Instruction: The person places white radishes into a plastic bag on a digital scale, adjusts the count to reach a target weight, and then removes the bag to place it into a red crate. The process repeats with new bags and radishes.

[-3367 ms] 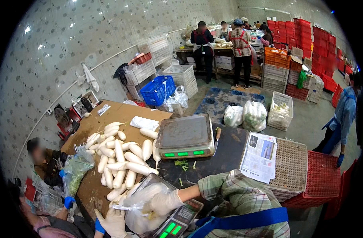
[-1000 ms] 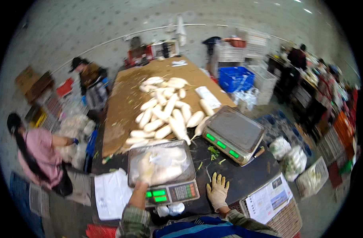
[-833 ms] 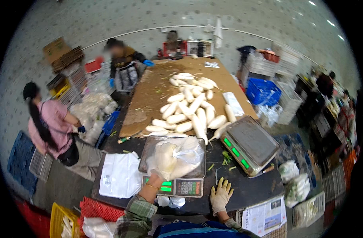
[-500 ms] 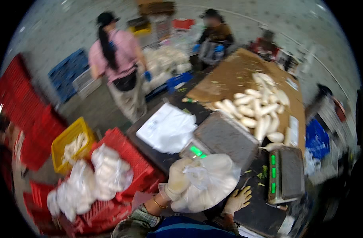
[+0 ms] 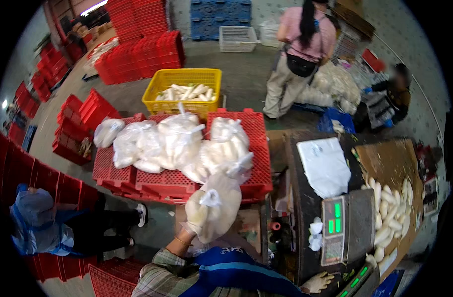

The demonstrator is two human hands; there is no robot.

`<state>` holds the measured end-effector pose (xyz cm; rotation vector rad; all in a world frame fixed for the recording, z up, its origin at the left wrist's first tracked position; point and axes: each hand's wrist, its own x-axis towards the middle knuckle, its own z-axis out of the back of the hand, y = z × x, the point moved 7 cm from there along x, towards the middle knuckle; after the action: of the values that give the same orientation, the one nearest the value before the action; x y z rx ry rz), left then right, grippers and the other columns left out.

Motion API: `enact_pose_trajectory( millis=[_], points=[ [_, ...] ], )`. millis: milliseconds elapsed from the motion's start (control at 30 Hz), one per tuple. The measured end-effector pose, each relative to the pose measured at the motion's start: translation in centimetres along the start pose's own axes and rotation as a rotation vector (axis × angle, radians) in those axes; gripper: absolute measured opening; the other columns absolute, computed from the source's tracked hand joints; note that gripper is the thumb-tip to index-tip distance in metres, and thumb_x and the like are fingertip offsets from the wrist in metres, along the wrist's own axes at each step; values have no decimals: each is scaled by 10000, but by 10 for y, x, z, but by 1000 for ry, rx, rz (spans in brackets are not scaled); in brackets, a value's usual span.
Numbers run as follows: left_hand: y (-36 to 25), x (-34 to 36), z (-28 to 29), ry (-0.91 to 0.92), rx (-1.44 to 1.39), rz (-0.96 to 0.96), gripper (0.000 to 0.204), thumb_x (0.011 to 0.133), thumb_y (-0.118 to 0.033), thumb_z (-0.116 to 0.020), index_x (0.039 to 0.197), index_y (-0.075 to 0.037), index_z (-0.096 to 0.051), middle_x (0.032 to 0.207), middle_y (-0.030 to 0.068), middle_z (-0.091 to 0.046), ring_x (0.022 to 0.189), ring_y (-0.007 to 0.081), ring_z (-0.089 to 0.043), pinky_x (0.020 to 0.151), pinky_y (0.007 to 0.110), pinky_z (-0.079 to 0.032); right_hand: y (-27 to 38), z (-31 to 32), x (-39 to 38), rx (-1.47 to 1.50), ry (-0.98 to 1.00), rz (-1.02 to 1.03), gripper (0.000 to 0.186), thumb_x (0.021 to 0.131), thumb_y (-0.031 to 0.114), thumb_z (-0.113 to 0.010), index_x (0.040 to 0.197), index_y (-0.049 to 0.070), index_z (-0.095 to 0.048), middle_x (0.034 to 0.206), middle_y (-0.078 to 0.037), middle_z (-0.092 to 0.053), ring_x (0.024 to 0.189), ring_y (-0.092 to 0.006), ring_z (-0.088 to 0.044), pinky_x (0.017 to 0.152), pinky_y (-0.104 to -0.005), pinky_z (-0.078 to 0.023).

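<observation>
Off the scale side and leftward it goes! Half a second ago the clear bag (image 5: 223,205) was at the scale's front edge; now it's out past the table, just in front of the red crates, with the left hand (image 5: 196,211) carrying it.

Biggest first: that black table (image 5: 304,208) runs down the right side, brown cardboard (image 5: 385,151) over its far part. Across the gap, the red crates (image 5: 257,143) make a broad platform, filled bags (image 5: 179,136) bunched along the top. Behind them sits a yellow crate (image 5: 153,101), loaded with white radishes (image 5: 184,92). Back on the table, a radish pile (image 5: 392,210) lies beside the lit scale (image 5: 360,222), and white plastic sheets (image 5: 325,166) lie flat above it.

Now the bag itself: plump, pale, a white twist (image 5: 211,198) on top. Whether it touches the bags behind, I can't tell. The gloved left fingers are closed round its side, some hidden. And the right hand (image 5: 319,282)? Fingers spread, nothing visible in it, down near the second scale (image 5: 367,282). Smallest of all, a thin bracelet (image 5: 182,241) at the left wrist.
</observation>
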<state>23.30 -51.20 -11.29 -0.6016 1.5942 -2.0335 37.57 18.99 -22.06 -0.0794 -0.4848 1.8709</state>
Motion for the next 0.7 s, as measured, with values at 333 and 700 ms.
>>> enact_pose_trajectory(
  millis=[333,700],
  points=[
    [127,172,309,-610,366,-49,212,938,-84,-546,1079,36,-651,925,90,-686,835,171,-626,744,333,-497,47,94,-86,269,-171,233,495,903,376,-524,1311,96,-562,1251,-212,-578,1079,-391,-571,838,-547,-506],
    [323,270,459,-494,670,220,701,890,-293,-654,1454,9,-368,1398,238,-466,1236,354,-510,1011,395,-436,64,8,-59,82,-88,640,461,846,354,-574,1230,101,-616,1111,-227,-636,1065,-446,-554,820,-565,-503]
  ],
)
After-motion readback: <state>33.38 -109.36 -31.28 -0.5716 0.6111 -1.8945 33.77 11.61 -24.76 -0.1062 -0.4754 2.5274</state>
